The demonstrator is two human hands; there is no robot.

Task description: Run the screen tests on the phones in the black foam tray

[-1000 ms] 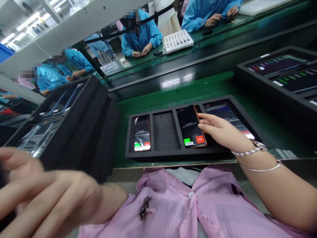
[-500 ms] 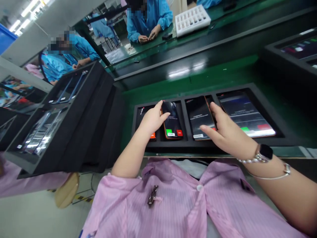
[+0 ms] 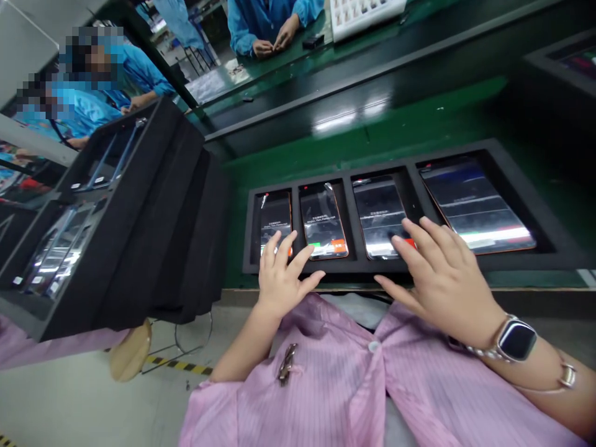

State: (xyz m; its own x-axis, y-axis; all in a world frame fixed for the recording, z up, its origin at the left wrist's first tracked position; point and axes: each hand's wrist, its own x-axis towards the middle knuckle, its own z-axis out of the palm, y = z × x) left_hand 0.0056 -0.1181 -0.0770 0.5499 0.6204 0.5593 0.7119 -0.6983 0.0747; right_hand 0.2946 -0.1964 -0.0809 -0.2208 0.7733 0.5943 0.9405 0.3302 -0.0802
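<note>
A black foam tray (image 3: 410, 162) lies on the green bench with a lit phone in each of its slots. My left hand (image 3: 282, 277) is open, fingers spread over the tray's near edge, fingertips touching the bottom of the far-left phone (image 3: 275, 222) and the second phone (image 3: 323, 220). My right hand (image 3: 442, 279) is open too, fingers fanned over the lower end of the third phone (image 3: 379, 214). The rightmost phone (image 3: 475, 203) lies untouched. A watch and bracelets are on my right wrist.
A stack of black foam trays (image 3: 139, 211) holding more devices stands at the left. A dark conveyor belt (image 3: 372, 81) runs behind the bench. People in blue coats work across it, near a white parts tray (image 3: 363, 9). Another black tray (image 3: 563, 59) sits far right.
My left hand brought a phone into the empty second slot and let go. Both hands have drawn back to the tray's near edge with fingers spread. The view tilted down.
</note>
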